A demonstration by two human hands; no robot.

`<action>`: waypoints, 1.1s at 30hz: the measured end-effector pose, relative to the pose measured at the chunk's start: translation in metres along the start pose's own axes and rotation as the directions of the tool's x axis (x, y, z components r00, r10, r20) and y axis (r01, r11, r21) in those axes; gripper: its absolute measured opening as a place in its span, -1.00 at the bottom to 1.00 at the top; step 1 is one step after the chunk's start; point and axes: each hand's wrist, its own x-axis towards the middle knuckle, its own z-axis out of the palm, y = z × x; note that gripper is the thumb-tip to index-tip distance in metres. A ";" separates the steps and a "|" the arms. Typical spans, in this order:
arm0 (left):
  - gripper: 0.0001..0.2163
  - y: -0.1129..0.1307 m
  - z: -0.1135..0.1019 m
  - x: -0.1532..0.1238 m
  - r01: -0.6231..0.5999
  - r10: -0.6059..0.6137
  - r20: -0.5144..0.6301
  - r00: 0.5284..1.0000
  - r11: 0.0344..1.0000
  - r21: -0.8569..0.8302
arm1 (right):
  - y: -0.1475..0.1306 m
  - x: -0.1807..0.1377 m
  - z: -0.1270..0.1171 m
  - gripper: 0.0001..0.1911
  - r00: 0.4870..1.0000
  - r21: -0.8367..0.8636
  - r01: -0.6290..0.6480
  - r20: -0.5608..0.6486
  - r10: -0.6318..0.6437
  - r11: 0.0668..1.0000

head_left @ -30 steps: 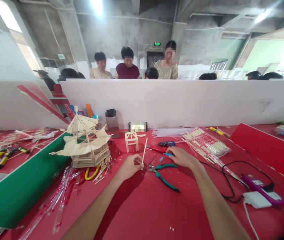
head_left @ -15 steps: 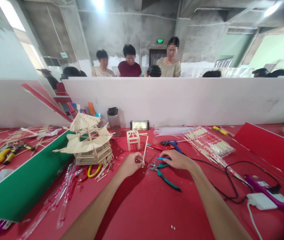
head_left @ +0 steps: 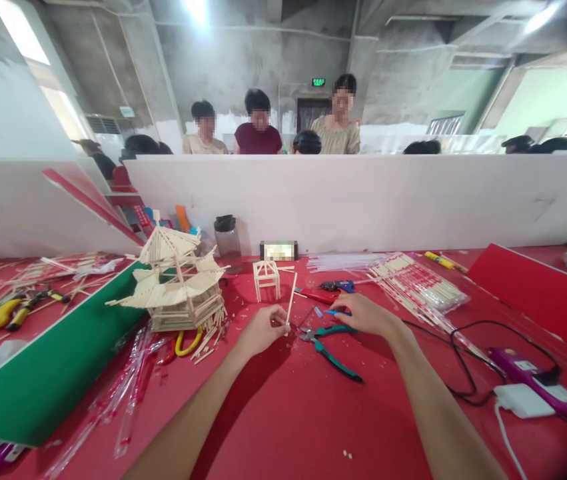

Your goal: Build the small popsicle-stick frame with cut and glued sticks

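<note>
My left hand (head_left: 267,329) is closed, pinching a thin wooden stick (head_left: 292,297) near its lower end; the stick leans up and slightly right. In my right hand (head_left: 360,313) is a slim blue pen-like object (head_left: 332,312), its tip pointing left. A small separate blue piece (head_left: 318,311) lies just left of it. Below the right fingers, green-handled cutting pliers (head_left: 333,357) rest on the table with handles spread. Beyond my left hand stands a small open frame of sticks (head_left: 266,280).
A tiered stick pavilion (head_left: 178,287) stands on the left beside a green board (head_left: 63,353). A blue glue gun (head_left: 338,287), bundled sticks (head_left: 418,283) and a black cable (head_left: 463,327) lie right. Behind are a phone (head_left: 278,251), a bottle (head_left: 226,237) and a white partition (head_left: 363,200).
My right hand has moved right and slightly up with the blue object, and a separate small blue piece now shows on the table. My left hand and its stick have barely moved.
</note>
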 end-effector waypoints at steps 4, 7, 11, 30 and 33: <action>-0.83 0.001 0.001 0.000 0.008 -0.008 0.010 1.000 1.000 -0.030 | 0.001 0.001 0.004 -0.74 0.999 0.022 -0.009 0.041 0.008 1.000; -0.83 0.002 0.000 0.000 0.009 -0.009 0.002 1.000 0.999 -0.039 | 0.001 0.004 0.010 -0.74 0.998 0.016 -0.039 0.056 0.038 0.999; -0.82 0.001 -0.001 0.000 0.002 -0.002 0.000 1.000 0.999 -0.038 | 0.003 0.006 0.016 -0.73 0.997 0.003 -0.055 0.047 0.055 0.998; -0.86 0.015 0.000 -0.005 0.043 -0.044 -0.007 0.999 0.998 -0.050 | -0.003 0.016 0.034 -0.63 0.998 -0.056 0.015 -0.057 -0.018 0.998; -0.85 0.009 0.001 -0.003 0.031 -0.032 -0.007 0.999 0.999 -0.043 | -0.004 0.015 0.029 -0.64 0.999 -0.103 0.018 -0.032 -0.021 0.995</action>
